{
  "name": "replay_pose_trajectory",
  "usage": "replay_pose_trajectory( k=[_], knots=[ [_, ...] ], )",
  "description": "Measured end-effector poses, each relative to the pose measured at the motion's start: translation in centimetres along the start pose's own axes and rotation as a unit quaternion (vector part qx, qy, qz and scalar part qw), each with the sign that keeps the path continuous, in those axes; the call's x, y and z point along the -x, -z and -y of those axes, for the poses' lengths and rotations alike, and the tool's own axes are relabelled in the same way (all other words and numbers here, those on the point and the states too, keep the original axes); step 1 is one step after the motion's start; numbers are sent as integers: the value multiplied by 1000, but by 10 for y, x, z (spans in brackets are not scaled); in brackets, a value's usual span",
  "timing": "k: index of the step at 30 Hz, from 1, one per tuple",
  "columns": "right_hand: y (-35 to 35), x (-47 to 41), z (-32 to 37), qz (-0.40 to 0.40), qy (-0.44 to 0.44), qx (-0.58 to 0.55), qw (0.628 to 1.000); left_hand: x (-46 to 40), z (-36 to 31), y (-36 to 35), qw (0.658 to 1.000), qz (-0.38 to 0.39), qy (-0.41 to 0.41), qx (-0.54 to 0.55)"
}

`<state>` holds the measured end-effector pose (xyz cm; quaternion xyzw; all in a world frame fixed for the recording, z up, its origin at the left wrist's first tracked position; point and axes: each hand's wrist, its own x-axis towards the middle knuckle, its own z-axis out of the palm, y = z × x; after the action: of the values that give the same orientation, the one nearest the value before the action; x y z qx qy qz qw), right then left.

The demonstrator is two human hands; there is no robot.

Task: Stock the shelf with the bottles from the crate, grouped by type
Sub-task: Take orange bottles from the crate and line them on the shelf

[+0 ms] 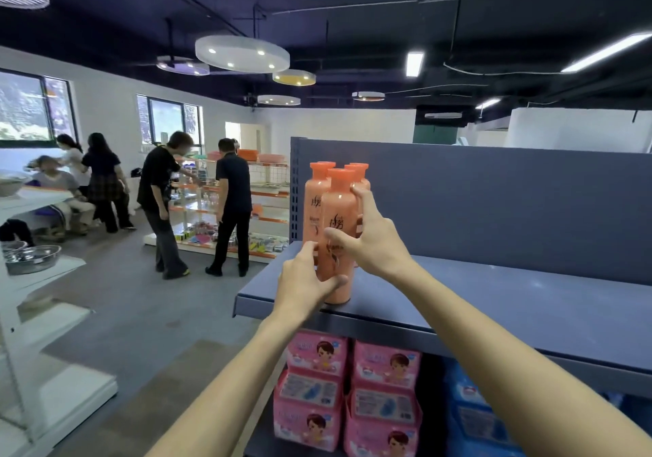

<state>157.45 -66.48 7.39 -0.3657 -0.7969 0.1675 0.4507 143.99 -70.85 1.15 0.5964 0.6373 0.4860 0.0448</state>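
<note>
1. Step in hand: squaring up a cluster of orange bottles point(323, 195) at the left end of the blue top shelf point(494, 301). Four orange caps counted, all one type, standing upright and packed touching or nearly so.
2. Front bottle point(338, 238) upright near the shelf's front lip, just ahead of the other three.
3. Left hand point(303, 280): fingers curled round the lower body of the front bottle, thumb across its front, so gripping that bottle low.
4. Right hand point(374, 241): thumb on the front bottle's label, fingers spread and reaching to the bottle behind on the right side. Looks like a loose steadying hold on the group, not a firm clasp.
5. Crate: not in view. Count of bottles left to stock cannot be told.
6. Rest of the top shelf bare to the right. Lower shelf stocked with pink packs point(349, 393) and blue packs point(472, 418).
7. Progress, as judged: first type started, most of the shelf unfilled.
8. Next move, as judged: seat the front bottle flush with its neighbours, label forward, then let go gently with both hands so the tall narrow bottles do not topple. After that, back to the crate for more, with other types placed in a separate group further right.
9. Risk: front bottle close to the edge, so a nudge on release could tip it off.
</note>
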Motion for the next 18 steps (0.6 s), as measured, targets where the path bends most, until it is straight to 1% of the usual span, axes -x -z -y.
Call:
replay_pose_trajectory(
  k=[9, 18],
  knots=[
    [-46, -46, -9, -10, -6, 2, 1000, -50, 34, 3, 999, 26, 34, -13],
    [-69, -73, -19, -23, -24, 6, 999, -82, 54, 3, 998, 63, 18, 9]
  ],
)
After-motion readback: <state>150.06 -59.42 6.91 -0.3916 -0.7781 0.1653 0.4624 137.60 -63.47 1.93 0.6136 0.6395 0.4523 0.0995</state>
